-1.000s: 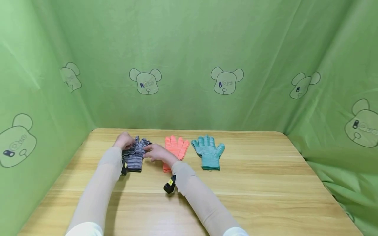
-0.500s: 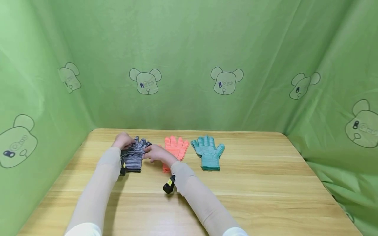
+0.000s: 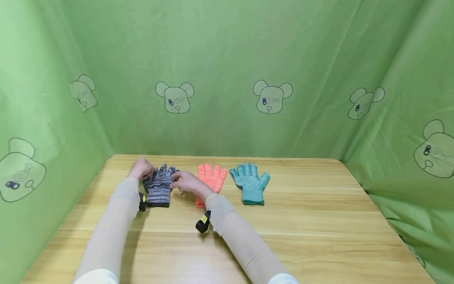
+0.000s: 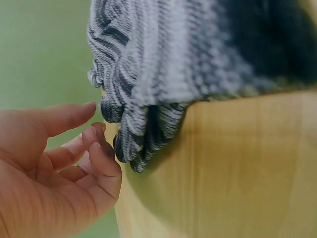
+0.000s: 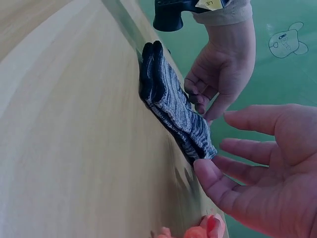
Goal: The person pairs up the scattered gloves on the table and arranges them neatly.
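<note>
A pair of grey-and-black striped knit gloves (image 3: 159,188) lies stacked at the table's back left, fingers pointing away. Left of it, my left hand (image 3: 141,169) is close to the glove's edge. In the left wrist view, that hand's thumb and loosely bent fingers stand apart with nothing between them, beside the striped finger ends (image 4: 133,134). On the other side, my right hand (image 3: 189,183) is at the glove's thumb. The right wrist view shows its thumb tip (image 5: 205,171) at the glove's edge and the fingers spread loosely; whether they touch the knit is hard to tell.
Coral gloves (image 3: 212,179) lie partly under my right forearm. Teal gloves (image 3: 252,185) lie to their right, fingers also pointing away. All rest on a wooden table (image 3: 305,228). Green curtains (image 3: 227,134) with bear-head prints stand around its back and sides.
My left hand has moved left, off the striped glove, leaving more of its left side in sight. The right hand has stayed almost in place. The coral and teal gloves have not moved.
</note>
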The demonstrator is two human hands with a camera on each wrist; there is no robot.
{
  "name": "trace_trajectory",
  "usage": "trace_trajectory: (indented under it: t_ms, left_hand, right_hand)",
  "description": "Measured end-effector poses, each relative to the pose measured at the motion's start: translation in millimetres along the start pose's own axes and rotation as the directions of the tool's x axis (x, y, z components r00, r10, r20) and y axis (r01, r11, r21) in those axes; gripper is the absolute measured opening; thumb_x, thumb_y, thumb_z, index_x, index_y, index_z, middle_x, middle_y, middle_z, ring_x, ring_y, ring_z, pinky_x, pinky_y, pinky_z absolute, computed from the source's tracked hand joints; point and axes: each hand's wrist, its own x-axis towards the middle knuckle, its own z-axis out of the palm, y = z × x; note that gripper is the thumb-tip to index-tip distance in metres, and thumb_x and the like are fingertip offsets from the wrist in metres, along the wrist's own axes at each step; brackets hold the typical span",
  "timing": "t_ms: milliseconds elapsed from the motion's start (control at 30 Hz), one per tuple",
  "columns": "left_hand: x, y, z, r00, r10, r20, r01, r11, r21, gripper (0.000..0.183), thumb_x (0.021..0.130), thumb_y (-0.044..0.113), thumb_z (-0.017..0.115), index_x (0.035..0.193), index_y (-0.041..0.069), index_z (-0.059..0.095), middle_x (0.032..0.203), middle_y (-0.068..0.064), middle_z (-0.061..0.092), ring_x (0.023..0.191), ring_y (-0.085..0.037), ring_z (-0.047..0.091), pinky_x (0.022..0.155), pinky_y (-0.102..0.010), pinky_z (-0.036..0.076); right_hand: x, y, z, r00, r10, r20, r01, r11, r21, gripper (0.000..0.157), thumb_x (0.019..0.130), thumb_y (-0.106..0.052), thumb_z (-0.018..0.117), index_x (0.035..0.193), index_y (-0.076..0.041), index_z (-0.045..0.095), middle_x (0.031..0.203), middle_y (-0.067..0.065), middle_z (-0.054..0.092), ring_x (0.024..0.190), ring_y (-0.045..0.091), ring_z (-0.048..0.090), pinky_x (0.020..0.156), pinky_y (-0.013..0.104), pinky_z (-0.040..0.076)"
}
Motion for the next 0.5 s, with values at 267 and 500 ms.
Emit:
trace_trajectory:
  t_ms: [267,500]
  left_hand:
    - [-0.5,-6.2,4.7,0.999,0.038,-0.036,-0.032,0.989,0.142,0.006,0.082,0.005,0.065,0.082,0.001,0.062,0.057,0.004,0.046,0.052,-0.008,0.046,0.048,-0.019,0.046]
    - [-4.5,-8.1,3.7,0.999,0.036,-0.041,-0.028,0.982,0.189,0.013,0.084,0.010,0.069,0.077,0.004,0.059,0.056,0.004,0.044,0.050,-0.008,0.044,0.047,-0.019,0.045]
  right_hand:
    - [1.1,3.9,2.2,0.994,-0.013,0.107,0.031,0.985,-0.172,0.052,0.089,-0.016,0.068,0.139,-0.013,0.053,0.147,0.011,0.049,0.058,0.009,0.047,0.064,0.022,0.050]
    - [-1.1,1.1,0.9,0.991,0.015,0.136,0.013,0.980,-0.200,0.053,0.089,-0.017,0.067,0.140,-0.012,0.052,0.148,0.012,0.048,0.051,0.008,0.041,0.059,0.022,0.046]
